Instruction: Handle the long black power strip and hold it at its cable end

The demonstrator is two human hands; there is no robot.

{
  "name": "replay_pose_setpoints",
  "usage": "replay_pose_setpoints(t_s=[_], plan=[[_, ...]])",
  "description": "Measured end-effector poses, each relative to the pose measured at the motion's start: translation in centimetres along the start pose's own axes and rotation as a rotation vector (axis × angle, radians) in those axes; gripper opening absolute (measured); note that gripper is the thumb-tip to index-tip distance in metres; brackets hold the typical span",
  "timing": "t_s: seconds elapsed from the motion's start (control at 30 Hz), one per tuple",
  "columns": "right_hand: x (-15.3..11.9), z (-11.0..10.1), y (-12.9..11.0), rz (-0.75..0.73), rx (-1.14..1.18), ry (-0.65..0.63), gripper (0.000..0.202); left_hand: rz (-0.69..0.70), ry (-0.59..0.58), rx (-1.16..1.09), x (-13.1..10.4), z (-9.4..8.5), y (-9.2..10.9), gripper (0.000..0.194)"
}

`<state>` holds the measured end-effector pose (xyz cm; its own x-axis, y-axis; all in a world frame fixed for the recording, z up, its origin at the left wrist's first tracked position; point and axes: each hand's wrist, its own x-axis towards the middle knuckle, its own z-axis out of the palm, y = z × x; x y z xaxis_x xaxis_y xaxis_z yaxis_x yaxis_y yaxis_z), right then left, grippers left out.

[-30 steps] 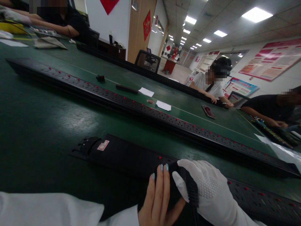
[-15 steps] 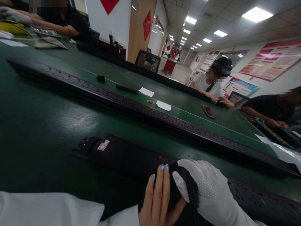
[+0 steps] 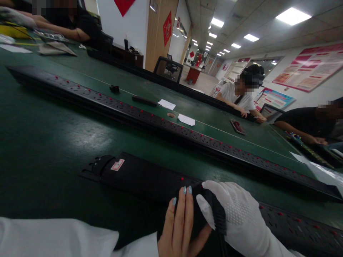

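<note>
Across the lower part of the view lies a black socket strip [image 3: 150, 175] with red dots and a white-and-red label near its left end. My left hand [image 3: 182, 225], bare with pale blue nails, rests on the strip with its fingers stretched out. Just right of it, my right hand [image 3: 235, 214] in a white dotted glove is closed around a black plug [image 3: 211, 201], whose ribbed cable runs down toward the bottom edge. The plug's front, against the strip, is hidden between my hands.
Beyond lies a long black strip [image 3: 166, 125] with red dots. Farther back are paper slips [image 3: 186, 120], a small black part [image 3: 114, 89], a phone [image 3: 238, 127] and another long black bar [image 3: 187, 91]. Other people work at the green table's [image 3: 53, 135] far side and ends.
</note>
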<state>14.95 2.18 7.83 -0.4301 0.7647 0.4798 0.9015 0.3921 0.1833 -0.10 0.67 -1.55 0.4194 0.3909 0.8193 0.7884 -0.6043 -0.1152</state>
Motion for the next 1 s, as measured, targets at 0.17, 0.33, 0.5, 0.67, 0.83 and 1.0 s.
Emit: replay_pose_setpoints(t_s=[0.17, 0.33, 0.5, 0.67, 0.83, 1.0], plan=[[0.04, -0.03, -0.15, 0.002, 0.004, -0.016, 0.027, -0.021, 0.015, 0.0, -0.02, 0.15, 0.14, 0.051], [0.1, -0.02, -0.17, -0.003, -0.003, 0.002, 0.027, -0.003, 0.019, 0.01, 0.06, 0.11, -0.08, 0.049], [0.16, -0.07, -0.11, 0.004, -0.012, -0.024, 0.028, -0.004, 0.003, 0.01, 0.09, 0.01, -0.12, 0.046], [0.23, -0.06, -0.15, 0.011, 0.003, -0.023, 0.027, -0.01, 0.01, 0.032, 0.12, 0.08, 0.02, 0.045], [0.19, -0.19, -0.14, 0.008, 0.005, -0.021, 0.027, -0.005, -0.017, 0.03, 0.06, -0.01, -0.11, 0.046], [0.11, -0.08, -0.03, -0.001, 0.004, -0.01, 0.027, -0.011, -0.012, 0.037, 0.18, -0.1, -0.04, 0.047]])
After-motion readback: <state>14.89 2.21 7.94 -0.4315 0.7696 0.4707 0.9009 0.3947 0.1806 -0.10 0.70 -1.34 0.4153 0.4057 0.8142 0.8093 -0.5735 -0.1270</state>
